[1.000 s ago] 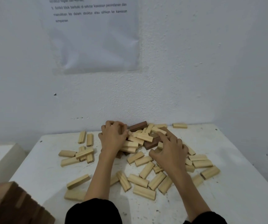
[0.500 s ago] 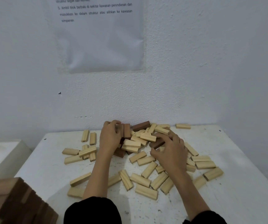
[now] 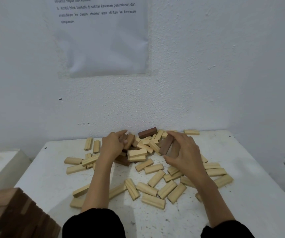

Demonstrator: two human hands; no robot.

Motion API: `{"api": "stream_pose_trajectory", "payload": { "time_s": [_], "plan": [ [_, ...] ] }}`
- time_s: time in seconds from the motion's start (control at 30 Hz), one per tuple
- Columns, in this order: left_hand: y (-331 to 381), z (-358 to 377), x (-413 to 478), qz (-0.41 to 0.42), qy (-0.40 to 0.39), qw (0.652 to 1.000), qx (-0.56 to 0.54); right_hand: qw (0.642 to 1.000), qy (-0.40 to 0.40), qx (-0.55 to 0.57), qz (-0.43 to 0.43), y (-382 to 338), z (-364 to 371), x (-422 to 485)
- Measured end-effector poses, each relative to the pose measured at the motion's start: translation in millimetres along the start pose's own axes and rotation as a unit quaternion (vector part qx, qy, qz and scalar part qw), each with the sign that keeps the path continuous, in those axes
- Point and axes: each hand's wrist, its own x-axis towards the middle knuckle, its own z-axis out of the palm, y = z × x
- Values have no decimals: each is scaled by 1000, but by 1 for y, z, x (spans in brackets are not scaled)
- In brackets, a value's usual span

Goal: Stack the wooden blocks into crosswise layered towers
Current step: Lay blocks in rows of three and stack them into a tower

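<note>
Dim, cool, even light; soft shadows beside the forearms, slight overall softness, wide-angle bending at the edges.

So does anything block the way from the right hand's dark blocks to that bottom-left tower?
Nothing tall. Between the dark blocks in the right hand and the tower lie only flat pale blocks and the left forearm; lifted over, the path looks clear.

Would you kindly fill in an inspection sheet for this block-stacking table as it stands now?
Surface: white table, speckled with debris.
Job's things: pale blocks scattered loose; reddish block by the wall; stacked tower at near left.
Clutter: nothing seen.
Grips: left hand grips a brown block; right hand pinches dark brown blocks.
Cables: nothing seen.
Surroundings: printed sheet on white wall; white box at left.
</note>
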Motion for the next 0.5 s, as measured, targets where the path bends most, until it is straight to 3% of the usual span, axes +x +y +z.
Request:
{"api": "stream_pose_trajectory", "payload": {
  "time_s": [0.17,0.33,0.5],
  "plan": [
    [7,-5,-10,-8,58,998,-2,997,-21,59,-40,-7,-2,-2],
    [22,-16,-28,15,142,989,-26,994,12,80,-76,-23,1,-14],
    [32,-27,-68,62,124,988,-72,988,35,82,-123,-47,7,-43]
  ]
}}
